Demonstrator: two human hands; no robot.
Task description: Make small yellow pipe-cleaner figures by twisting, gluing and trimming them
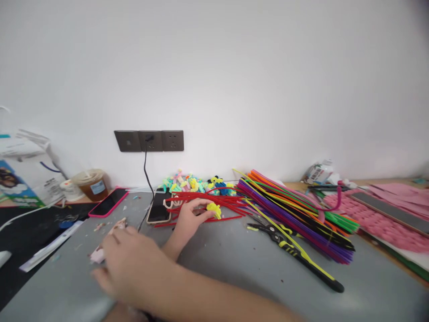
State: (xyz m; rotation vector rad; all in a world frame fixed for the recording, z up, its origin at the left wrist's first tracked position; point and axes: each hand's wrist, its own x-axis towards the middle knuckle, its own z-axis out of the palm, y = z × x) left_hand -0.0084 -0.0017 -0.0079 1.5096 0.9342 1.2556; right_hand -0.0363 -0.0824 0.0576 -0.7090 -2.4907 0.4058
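Observation:
My left hand (191, 218) pinches a small, crumpled bright-yellow piece of pipe cleaner (214, 210) between thumb and fingertips, above the grey mat. Crossing over it, my right arm reaches to the left, and my right hand (132, 264) is over the mat there, blurred by motion. A pale pink piece (98, 255) and a pinkish scrap (119, 224) show at its fingers; whether it grips either one is unclear. Red pipe cleaners (231, 208) lie spread behind my left hand. To its right rest pliers-like cutters (295, 252) with black and yellow handles.
A thick bundle of coloured pipe cleaners (295, 210) lies right of centre. Small colourful figures (187, 183) line the wall. Two phones, a pink-edged one (109, 203) and a white-edged one (160, 208), lie near a lidded drink cup (90, 183). Pink braided material (378, 219) sits far right.

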